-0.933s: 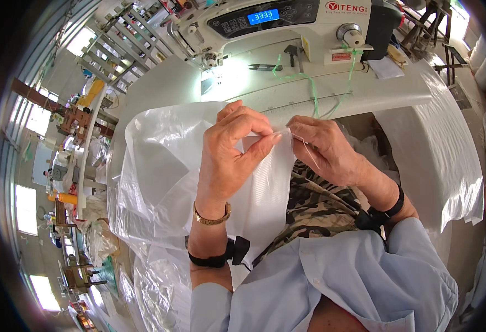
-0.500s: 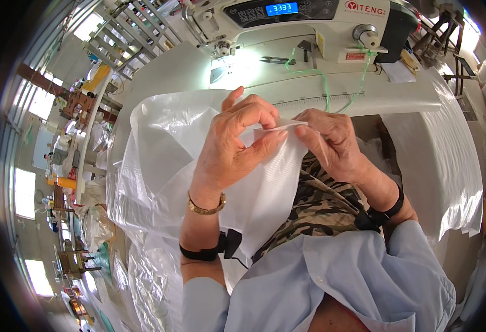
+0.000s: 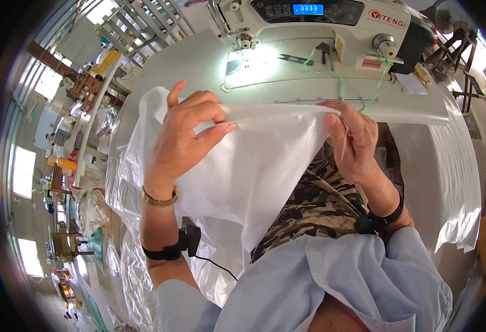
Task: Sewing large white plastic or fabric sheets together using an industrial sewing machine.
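Observation:
A sheet of white translucent woven plastic (image 3: pixel 254 160) hangs between my two hands over my lap, its upper edge drawn out nearly straight. My left hand (image 3: pixel 184 133) pinches that edge between thumb and fingers, with one finger raised. At the sheet's other end, my right hand (image 3: pixel 353 138) grips the corner between thumb and forefinger; a thin loose thread dangles beside it. More of the sheet spreads leftward over the table edge. Behind my hands stands a white sewing machine (image 3: pixel 309 27) with a lit blue display; its needle area glows brightly.
On the sewing table (image 3: pixel 187 77) lie dark tweezers (image 3: pixel 295 58), a small black tool (image 3: pixel 323 50) and green thread (image 3: pixel 340 83). A ruler scale runs along the table near my right hand. More white plastic sheeting (image 3: pixel 442 177) drapes down at the right. Metal racks stand at the back left.
My hands have moved apart, the left one leftward and the right one slightly rightward. The sheet's edge, earlier bunched between them, is now stretched out. The view has shifted a little.

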